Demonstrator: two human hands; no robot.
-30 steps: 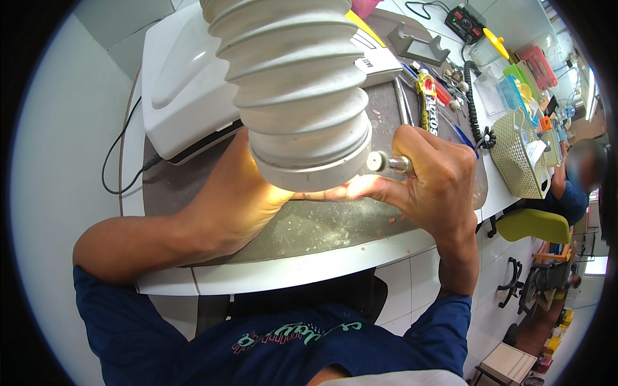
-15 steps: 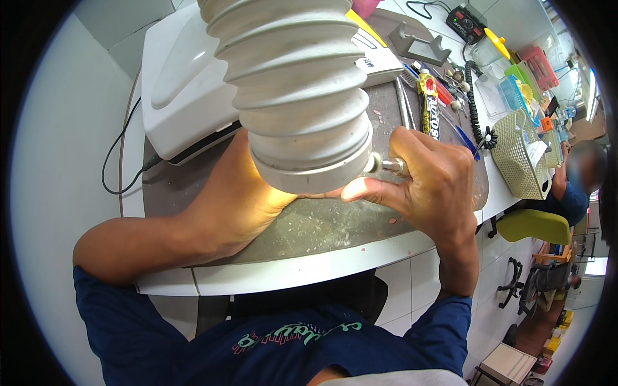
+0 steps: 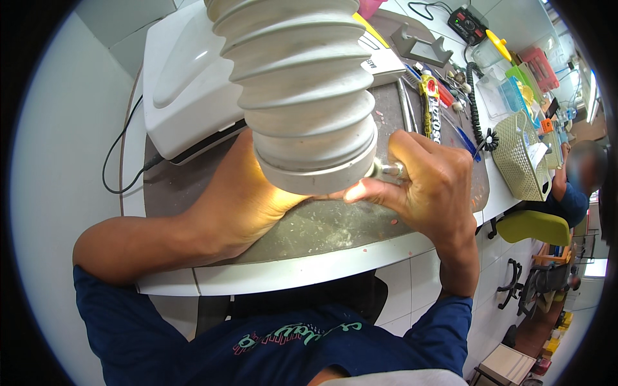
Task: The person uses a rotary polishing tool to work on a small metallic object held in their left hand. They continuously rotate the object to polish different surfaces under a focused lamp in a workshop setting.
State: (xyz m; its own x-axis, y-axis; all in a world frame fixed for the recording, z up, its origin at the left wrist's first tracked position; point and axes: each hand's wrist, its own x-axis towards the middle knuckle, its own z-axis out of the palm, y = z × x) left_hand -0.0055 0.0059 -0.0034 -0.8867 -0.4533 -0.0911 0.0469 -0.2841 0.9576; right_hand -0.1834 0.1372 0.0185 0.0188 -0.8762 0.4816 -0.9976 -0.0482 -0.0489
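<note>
A wide white ribbed hose (image 3: 302, 96) hangs down in front of me, its round rim over the space between my hands. Behind that rim, my left hand (image 3: 261, 202) reaches in from the left, brightly lit at the thumb side. Its fingers and anything in them are hidden. My right hand (image 3: 438, 180) is closed around a slim metal rotary handpiece (image 3: 391, 170), whose shiny front end points left under the hose. The right thumb stretches toward the left hand. What the handpiece tip meets is out of sight.
A white machine housing (image 3: 193, 83) stands at the left with a black cable. Beyond my right hand lie a yellow-black tube (image 3: 430, 106), several small tools, a coiled black cord (image 3: 474, 96) and a woven basket (image 3: 515, 161). Another person (image 3: 573, 186) sits at the far right.
The hose sits slightly further right and lower in the picture, covering a little more of the handpiece's end. Both hands keep nearly the same pose.
</note>
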